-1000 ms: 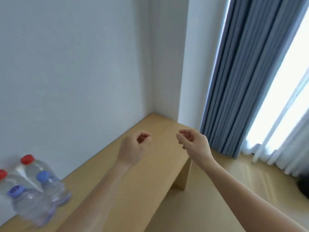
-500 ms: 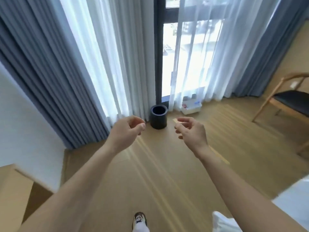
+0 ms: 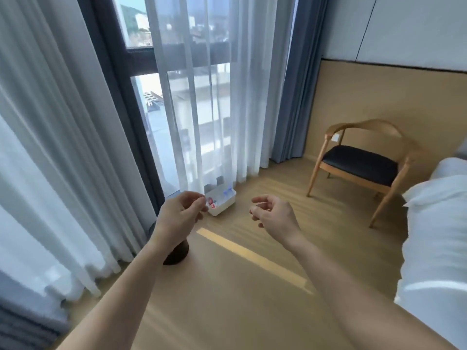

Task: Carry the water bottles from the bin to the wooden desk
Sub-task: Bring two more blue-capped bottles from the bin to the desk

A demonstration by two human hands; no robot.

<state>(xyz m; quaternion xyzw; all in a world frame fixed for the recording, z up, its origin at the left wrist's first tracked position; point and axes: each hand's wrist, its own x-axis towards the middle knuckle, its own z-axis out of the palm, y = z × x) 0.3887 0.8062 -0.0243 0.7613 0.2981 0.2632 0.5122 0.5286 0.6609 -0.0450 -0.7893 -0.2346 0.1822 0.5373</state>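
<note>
water bottles, where are they?
– in the white bin on the floor, at the foot of the sheer curtain; red and blue caps show over its rim
– and the hands?
– left hand and right hand hang apart above the floor, nearer than the bin, fingers loosely curled, holding nothing
– anything else?
– a dark round container under the left forearm, a wooden chair to the right, white bedding at the right edge

The left hand and right hand are bare. The left forearm and right forearm are uncovered down to the lower edge.
</note>
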